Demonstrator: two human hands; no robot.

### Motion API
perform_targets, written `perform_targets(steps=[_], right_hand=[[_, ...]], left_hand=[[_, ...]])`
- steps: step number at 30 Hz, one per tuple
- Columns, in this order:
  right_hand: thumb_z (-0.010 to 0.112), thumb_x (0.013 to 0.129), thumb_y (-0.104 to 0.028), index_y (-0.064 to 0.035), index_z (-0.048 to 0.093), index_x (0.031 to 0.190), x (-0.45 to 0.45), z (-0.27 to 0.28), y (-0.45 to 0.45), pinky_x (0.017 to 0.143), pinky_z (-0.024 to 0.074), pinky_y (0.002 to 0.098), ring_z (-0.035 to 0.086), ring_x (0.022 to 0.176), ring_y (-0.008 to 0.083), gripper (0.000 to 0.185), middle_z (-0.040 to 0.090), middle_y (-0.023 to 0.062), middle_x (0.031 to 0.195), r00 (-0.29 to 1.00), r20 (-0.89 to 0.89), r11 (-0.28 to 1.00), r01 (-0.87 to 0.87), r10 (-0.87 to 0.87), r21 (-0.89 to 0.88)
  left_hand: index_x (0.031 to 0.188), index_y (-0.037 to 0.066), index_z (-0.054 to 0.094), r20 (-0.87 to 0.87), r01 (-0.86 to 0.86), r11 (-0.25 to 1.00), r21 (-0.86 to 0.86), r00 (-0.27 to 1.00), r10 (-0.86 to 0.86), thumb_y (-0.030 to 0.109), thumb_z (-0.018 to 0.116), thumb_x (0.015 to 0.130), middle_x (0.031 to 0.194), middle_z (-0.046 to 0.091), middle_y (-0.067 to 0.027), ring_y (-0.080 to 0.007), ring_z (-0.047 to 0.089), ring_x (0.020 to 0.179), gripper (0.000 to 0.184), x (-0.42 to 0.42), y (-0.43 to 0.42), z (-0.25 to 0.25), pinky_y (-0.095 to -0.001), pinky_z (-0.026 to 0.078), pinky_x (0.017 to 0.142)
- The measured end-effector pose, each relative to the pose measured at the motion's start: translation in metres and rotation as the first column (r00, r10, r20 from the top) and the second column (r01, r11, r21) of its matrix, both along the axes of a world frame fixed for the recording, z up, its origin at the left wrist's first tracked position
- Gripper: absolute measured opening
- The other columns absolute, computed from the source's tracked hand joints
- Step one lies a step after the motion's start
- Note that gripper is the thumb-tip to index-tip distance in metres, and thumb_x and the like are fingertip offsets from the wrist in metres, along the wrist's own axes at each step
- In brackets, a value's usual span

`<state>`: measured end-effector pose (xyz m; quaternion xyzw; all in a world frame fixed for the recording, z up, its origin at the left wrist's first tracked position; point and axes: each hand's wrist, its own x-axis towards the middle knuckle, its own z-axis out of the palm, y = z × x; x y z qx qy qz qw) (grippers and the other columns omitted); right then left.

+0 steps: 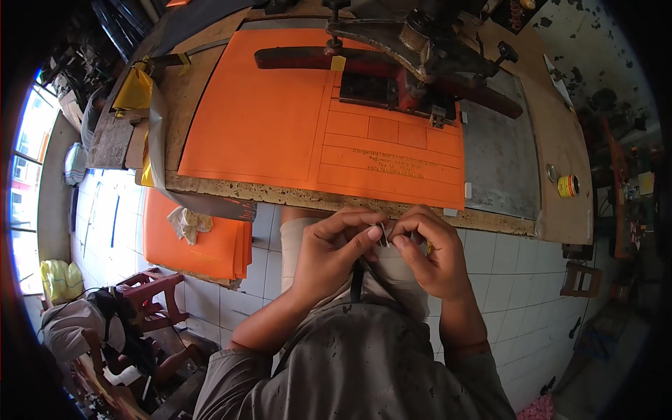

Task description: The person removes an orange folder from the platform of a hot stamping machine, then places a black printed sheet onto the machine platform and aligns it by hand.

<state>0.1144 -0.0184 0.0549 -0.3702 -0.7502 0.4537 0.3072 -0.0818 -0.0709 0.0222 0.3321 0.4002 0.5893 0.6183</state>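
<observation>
Just in front of the table's near edge, both my hands meet above my lap. My left hand (336, 248) is closed, its thumb and fingertips pinching a small thin piece with a pale edge (383, 235), too small to name. My right hand (435, 255) is closed too, thumb against forefinger right beside that piece; whatever lies in its pinch is hidden. Beyond my hands, a large orange printed sheet (255, 115) lies on the table, with ruled boxes and dark lettering. A hand press with a dark metal arm (297, 59) stands over the sheet's far right part.
A grey metal plate (500, 164) lies right of the sheet; a small yellow-labelled tin (568, 185) stands farther right. Lower left, a crumpled cloth (187, 224) rests on stacked orange sheets (178, 245). A red stool (155, 297) stands near another person (84, 336) at the left.
</observation>
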Motion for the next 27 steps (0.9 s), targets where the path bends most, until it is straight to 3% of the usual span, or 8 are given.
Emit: perform_targets(steps=[2, 5, 8, 15, 18, 21, 24, 27], right_hand=[[0.074, 0.092, -0.007, -0.0022, 0.071, 0.102, -0.004, 0.006, -0.004, 0.076, 0.0504, 0.0347, 0.064, 0.088, 0.0214, 0.011, 0.069, 0.0081, 0.098, 0.999, -0.04, 0.993, 0.027, -0.023, 0.115], [0.078, 0.089, -0.004, -0.0031, 0.073, 0.106, -0.011, 0.0, -0.011, 0.078, 0.0517, 0.0352, 0.066, 0.09, 0.0224, 0.018, 0.07, 0.0086, 0.102, 0.992, -0.074, 0.957, 0.117, -0.101, 0.265], [0.081, 0.086, -0.001, -0.0034, 0.073, 0.108, -0.009, -0.011, -0.012, 0.078, 0.0529, 0.0349, 0.068, 0.09, 0.0233, 0.025, 0.071, 0.0096, 0.103, 0.985, -0.105, 0.92, 0.165, -0.136, 0.356], [0.081, 0.085, 0.001, -0.0029, 0.074, 0.103, -0.011, -0.016, -0.016, 0.073, 0.0532, 0.0332, 0.066, 0.087, 0.0215, 0.02, 0.07, 0.009, 0.099, 0.959, -0.22, 0.814, 0.268, -0.177, 0.514], [0.083, 0.083, 0.002, -0.0042, 0.074, 0.102, -0.009, -0.013, -0.012, 0.071, 0.0537, 0.0334, 0.067, 0.086, 0.0223, 0.022, 0.07, 0.008, 0.099, 0.98, -0.108, 0.731, 0.198, -0.168, 0.653], [0.082, 0.083, 0.003, -0.0041, 0.074, 0.102, -0.01, -0.008, -0.011, 0.07, 0.0539, 0.0339, 0.067, 0.085, 0.023, 0.022, 0.07, 0.0073, 0.099, 0.985, -0.067, 0.744, 0.164, -0.158, 0.648], [0.083, 0.083, 0.003, -0.0038, 0.076, 0.107, -0.006, -0.014, -0.011, 0.072, 0.0547, 0.0336, 0.068, 0.089, 0.0227, 0.026, 0.071, 0.0069, 0.102, 0.988, 0.001, 0.634, 0.098, -0.153, 0.767], [0.08, 0.086, 0.004, -0.0014, 0.073, 0.106, -0.007, -0.01, -0.005, 0.072, 0.0549, 0.0311, 0.069, 0.084, 0.0198, 0.022, 0.072, 0.0081, 0.099, 0.99, -0.133, 0.82, 0.116, -0.05, 0.561]], left_hand=[[0.121, -0.002, 0.069, 0.198, 0.01, 1.0, -0.016, 0.98, -0.007, 0.008, 0.071, 0.102, 0.108, 0.072, -0.0096, -0.0151, 0.071, 0.093, 0.022, 0.0, 0.0, -0.014, -0.0296, 0.061, 0.081], [0.12, 0.0, 0.064, 0.333, 0.034, 0.994, -0.1, 0.943, 0.002, 0.009, 0.071, 0.102, 0.106, 0.073, -0.009, -0.0153, 0.072, 0.092, 0.022, 0.002, -0.001, -0.019, -0.0297, 0.06, 0.08], [0.119, 0.0, 0.063, 0.344, 0.095, 0.99, -0.101, 0.937, -0.055, 0.009, 0.07, 0.102, 0.106, 0.073, -0.0082, -0.0155, 0.071, 0.092, 0.02, 0.004, -0.004, -0.019, -0.0299, 0.059, 0.083], [0.124, -0.003, 0.069, 0.215, 0.154, 0.985, 0.076, 0.962, -0.167, 0.006, 0.07, 0.102, 0.115, 0.068, -0.0081, -0.0147, 0.068, 0.097, 0.024, 0.002, -0.006, -0.016, -0.0291, 0.056, 0.088], [0.125, -0.004, 0.071, 0.171, 0.147, 0.982, 0.123, 0.971, -0.166, 0.003, 0.07, 0.102, 0.119, 0.065, -0.0089, -0.0145, 0.068, 0.101, 0.024, 0.001, -0.007, -0.018, -0.0283, 0.057, 0.09], [0.122, -0.005, 0.071, 0.1, 0.121, 0.985, 0.124, 0.986, -0.134, 0.0, 0.07, 0.1, 0.121, 0.065, -0.0093, -0.0147, 0.067, 0.106, 0.022, 0.001, -0.008, -0.014, -0.0285, 0.057, 0.094], [0.118, -0.005, 0.072, 0.025, 0.095, 0.985, 0.141, 0.995, -0.1, -0.002, 0.071, 0.099, 0.123, 0.065, -0.0097, -0.0154, 0.066, 0.112, 0.019, 0.001, -0.007, -0.015, -0.0293, 0.057, 0.097], [0.114, -0.004, 0.074, -0.067, 0.058, 0.982, 0.181, 0.997, -0.047, -0.004, 0.072, 0.097, 0.124, 0.066, -0.0107, -0.0173, 0.067, 0.116, 0.017, 0.001, -0.006, -0.016, -0.0307, 0.057, 0.098]])
